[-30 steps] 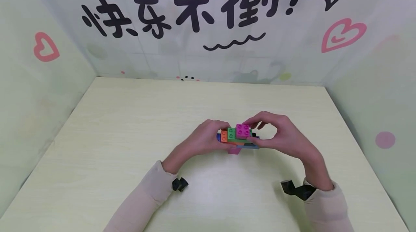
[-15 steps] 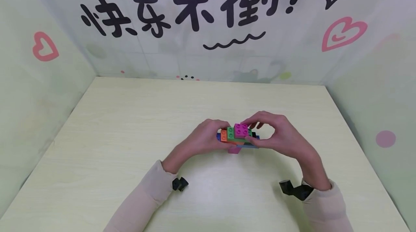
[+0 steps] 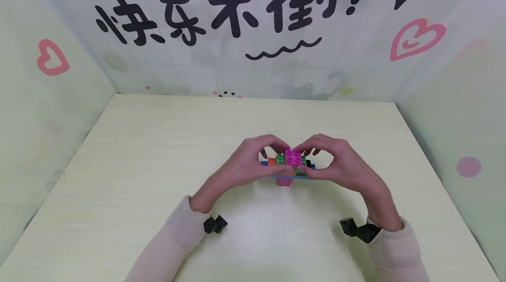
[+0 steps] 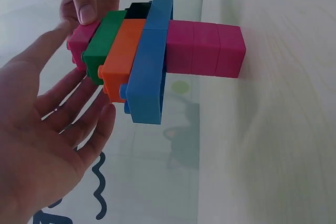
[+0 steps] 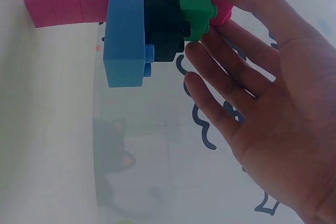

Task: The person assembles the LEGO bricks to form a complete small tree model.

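Note:
A stack of toy building bricks stands upright on the table. Its stem is a column of three pink bricks (image 4: pixel 206 49), with a wider layer of blue bricks (image 4: pixel 148 66) over it. Above the blue come an orange brick (image 4: pixel 125 51) and a black brick (image 5: pixel 161 19) side by side, then a green brick (image 4: pixel 107 40). On top sits a pink brick (image 3: pixel 293 157). My left hand (image 3: pixel 248 163) pinches this top brick from the left between thumb and index finger. From the right, my right hand (image 3: pixel 345 163) pinches the same brick. The other fingers of both hands spread out behind the stack.
The pale wooden table (image 3: pixel 158 141) runs back to a printed fabric wall (image 3: pixel 197 66) with black lettering and pink hearts. Side walls close off the left and right. Black wrist cameras (image 3: pixel 359 230) stick out inward from both sleeves.
My left hand has let go of the stack's left end, exposing blue and orange studs, and moved up and right to the top pink brick. The right hand has shifted slightly left with that brick.

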The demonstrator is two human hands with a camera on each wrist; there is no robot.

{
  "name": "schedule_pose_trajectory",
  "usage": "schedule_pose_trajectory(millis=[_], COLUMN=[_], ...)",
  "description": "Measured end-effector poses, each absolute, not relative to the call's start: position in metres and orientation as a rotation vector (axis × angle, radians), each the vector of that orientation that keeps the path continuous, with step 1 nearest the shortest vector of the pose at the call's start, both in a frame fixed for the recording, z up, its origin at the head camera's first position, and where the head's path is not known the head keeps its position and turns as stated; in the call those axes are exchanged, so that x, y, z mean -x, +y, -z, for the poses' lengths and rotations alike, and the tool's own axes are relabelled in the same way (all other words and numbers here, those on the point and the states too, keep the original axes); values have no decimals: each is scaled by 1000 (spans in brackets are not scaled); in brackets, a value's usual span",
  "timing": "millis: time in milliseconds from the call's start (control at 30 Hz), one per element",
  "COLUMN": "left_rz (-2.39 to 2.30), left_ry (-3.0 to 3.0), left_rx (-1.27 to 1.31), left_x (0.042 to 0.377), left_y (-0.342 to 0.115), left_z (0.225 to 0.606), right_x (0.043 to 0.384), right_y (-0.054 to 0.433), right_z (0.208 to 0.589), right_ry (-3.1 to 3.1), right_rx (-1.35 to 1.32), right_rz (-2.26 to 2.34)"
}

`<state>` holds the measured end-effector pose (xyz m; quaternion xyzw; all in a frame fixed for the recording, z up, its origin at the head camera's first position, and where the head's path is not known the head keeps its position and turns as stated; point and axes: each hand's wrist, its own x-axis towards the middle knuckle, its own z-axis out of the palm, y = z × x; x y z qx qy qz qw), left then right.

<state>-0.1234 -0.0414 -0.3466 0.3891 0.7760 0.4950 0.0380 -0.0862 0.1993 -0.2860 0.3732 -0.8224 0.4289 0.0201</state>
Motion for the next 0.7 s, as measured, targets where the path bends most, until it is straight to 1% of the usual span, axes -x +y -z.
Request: schedule_pose_trajectory(millis=[133,467,700], left_rz=[-1599,-1590,-1574], left_ry=[2363,2388,2424], left_rx=[-1251,-1290,-1327], left_x=[124,124,126], left_y=[-42,-41,-41], left_z=[343,343,344], right_x=[87,87,94], right_y=[199,199,208], right_z=[286,289,307], right_ry=[-2543,-2564,-2664], right_rx=[-1168,-1149,-1111], right_rz=[-1315,-1334,-1288])
